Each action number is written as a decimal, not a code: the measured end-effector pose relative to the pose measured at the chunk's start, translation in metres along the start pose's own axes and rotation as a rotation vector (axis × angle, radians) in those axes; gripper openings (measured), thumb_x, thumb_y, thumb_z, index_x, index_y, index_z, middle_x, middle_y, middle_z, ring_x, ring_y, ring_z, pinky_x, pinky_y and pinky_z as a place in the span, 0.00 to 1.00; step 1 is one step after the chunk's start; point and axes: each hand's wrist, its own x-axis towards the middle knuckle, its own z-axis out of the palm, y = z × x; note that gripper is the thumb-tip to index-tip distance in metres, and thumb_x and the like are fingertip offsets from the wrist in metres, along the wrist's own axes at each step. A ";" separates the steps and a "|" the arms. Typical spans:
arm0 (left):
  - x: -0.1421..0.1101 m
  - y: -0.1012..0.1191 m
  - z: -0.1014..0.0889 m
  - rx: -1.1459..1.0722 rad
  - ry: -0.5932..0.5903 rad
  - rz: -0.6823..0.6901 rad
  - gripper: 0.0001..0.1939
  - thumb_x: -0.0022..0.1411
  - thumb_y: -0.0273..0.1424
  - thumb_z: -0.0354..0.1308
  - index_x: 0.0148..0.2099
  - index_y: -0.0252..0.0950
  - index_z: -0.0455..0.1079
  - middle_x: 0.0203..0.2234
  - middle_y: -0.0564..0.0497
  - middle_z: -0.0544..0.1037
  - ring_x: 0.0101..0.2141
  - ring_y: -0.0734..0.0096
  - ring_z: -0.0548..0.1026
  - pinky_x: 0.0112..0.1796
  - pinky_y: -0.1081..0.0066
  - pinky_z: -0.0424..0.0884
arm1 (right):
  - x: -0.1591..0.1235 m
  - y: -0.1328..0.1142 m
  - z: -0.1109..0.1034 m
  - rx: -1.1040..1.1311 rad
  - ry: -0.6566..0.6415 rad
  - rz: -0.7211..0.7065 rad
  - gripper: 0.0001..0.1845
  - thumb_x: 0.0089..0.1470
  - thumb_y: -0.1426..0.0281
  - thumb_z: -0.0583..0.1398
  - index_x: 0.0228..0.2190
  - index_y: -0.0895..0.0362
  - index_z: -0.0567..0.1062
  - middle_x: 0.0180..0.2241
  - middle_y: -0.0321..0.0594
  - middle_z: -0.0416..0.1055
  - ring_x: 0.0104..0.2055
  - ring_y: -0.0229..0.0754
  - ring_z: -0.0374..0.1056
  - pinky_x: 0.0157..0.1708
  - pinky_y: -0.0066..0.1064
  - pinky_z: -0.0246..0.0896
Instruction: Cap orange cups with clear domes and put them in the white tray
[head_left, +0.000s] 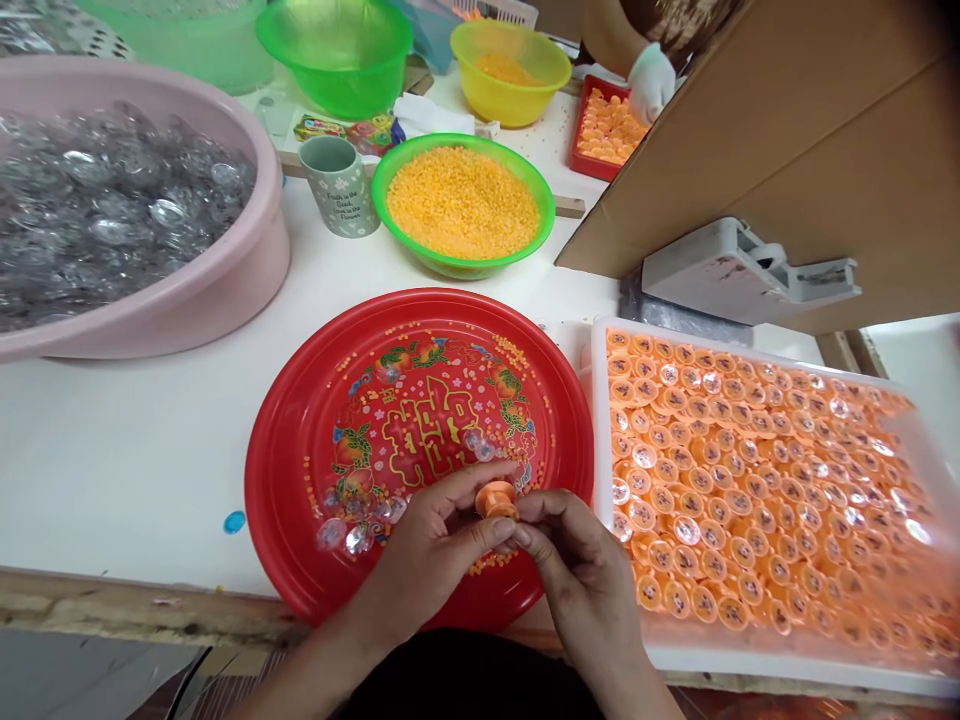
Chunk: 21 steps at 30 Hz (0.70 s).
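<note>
My left hand holds a small orange plastic piece with a round flared top between thumb and fingers, above the red tray. Close against it, my right hand is pinched, thumb to forefinger; what it grips, perhaps a clear bit at the piece's lower edge, is too small to make out. Clear domed caps lie on the tray left of my hands, and a few more sit just beyond them. Tiny orange beads are scattered around the tray's inner edge.
Right of the tray, a white bin holds many orange pieces with printed round tops. Behind stand a green bowl of orange beads, a mug and a pink tub of clear caps. A cardboard sheet and a gloved hand are at back right.
</note>
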 end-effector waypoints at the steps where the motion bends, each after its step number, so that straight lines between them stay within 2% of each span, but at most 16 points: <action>1: 0.000 -0.001 0.001 -0.007 0.001 -0.008 0.17 0.59 0.28 0.62 0.51 0.46 0.75 0.41 0.56 0.82 0.41 0.71 0.78 0.42 0.74 0.75 | 0.000 0.002 0.000 0.014 -0.011 0.019 0.03 0.59 0.71 0.60 0.35 0.53 0.75 0.32 0.36 0.75 0.33 0.38 0.73 0.35 0.27 0.71; 7: 0.000 -0.002 0.008 0.056 0.027 0.041 0.13 0.59 0.27 0.62 0.47 0.41 0.77 0.37 0.53 0.82 0.40 0.69 0.79 0.42 0.73 0.76 | 0.002 0.007 -0.001 -0.001 0.036 0.062 0.01 0.56 0.71 0.63 0.33 0.54 0.76 0.28 0.34 0.74 0.29 0.36 0.71 0.31 0.25 0.70; 10: -0.001 -0.001 0.010 0.144 0.039 0.135 0.11 0.61 0.28 0.61 0.46 0.42 0.77 0.38 0.54 0.82 0.41 0.70 0.80 0.44 0.74 0.75 | 0.001 0.005 -0.004 -0.007 0.045 0.002 0.02 0.56 0.72 0.62 0.33 0.53 0.76 0.29 0.33 0.74 0.31 0.35 0.71 0.32 0.23 0.69; 15: -0.004 -0.002 0.012 0.399 0.071 0.381 0.12 0.61 0.26 0.61 0.47 0.43 0.76 0.38 0.57 0.83 0.38 0.75 0.80 0.45 0.76 0.74 | -0.003 0.002 -0.009 -0.079 0.087 -0.143 0.07 0.57 0.75 0.62 0.35 0.50 0.76 0.31 0.31 0.74 0.34 0.34 0.70 0.35 0.22 0.67; 19: -0.008 -0.001 0.014 0.491 0.056 0.439 0.12 0.62 0.25 0.61 0.47 0.43 0.75 0.39 0.58 0.83 0.38 0.77 0.79 0.43 0.80 0.73 | -0.004 0.000 -0.010 -0.111 0.104 -0.262 0.10 0.57 0.79 0.61 0.36 0.51 0.75 0.32 0.32 0.73 0.34 0.35 0.70 0.36 0.24 0.66; 21: -0.009 -0.001 0.013 0.523 0.054 0.465 0.11 0.63 0.25 0.60 0.47 0.43 0.74 0.38 0.59 0.82 0.38 0.78 0.79 0.42 0.80 0.73 | -0.005 -0.001 -0.009 -0.105 0.104 -0.272 0.09 0.57 0.79 0.61 0.35 0.51 0.75 0.31 0.33 0.73 0.34 0.35 0.70 0.35 0.24 0.66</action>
